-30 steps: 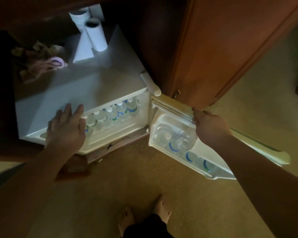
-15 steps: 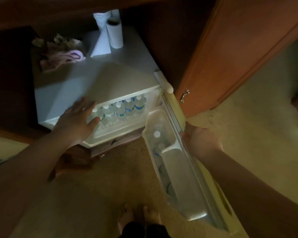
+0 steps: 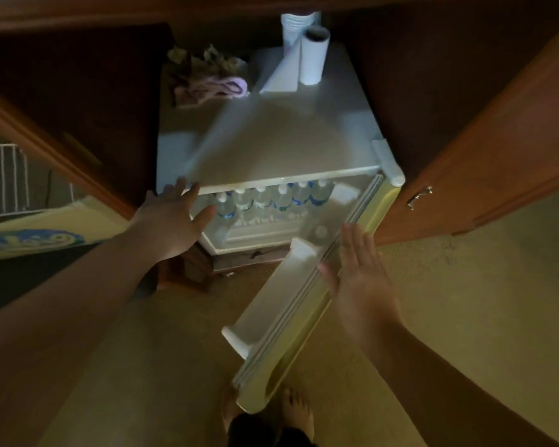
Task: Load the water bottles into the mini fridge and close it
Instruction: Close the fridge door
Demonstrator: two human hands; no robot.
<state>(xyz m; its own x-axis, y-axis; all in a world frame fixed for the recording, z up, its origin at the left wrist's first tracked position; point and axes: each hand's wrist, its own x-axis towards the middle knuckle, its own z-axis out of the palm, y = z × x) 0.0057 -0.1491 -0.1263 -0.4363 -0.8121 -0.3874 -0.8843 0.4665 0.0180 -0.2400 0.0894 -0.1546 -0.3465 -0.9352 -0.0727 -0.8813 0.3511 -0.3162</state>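
The beige carpet (image 3: 449, 317) carries the white mini fridge (image 3: 271, 146), which stands inside an open wooden cabinet (image 3: 497, 140), and the person's bare feet (image 3: 299, 411) at the near edge. The fridge's flat top carries a crumpled pink cloth (image 3: 220, 87) at the back left, and a stack of white cups (image 3: 296, 27), a paper roll (image 3: 313, 58) and a folded white card (image 3: 281, 77) at the back right. The inner shelf carries a row of water bottles (image 3: 271, 198), upright and side by side.

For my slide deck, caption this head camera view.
Right hand flat on the half-open fridge door, left hand at the fridge's front edge, water bottles inside.
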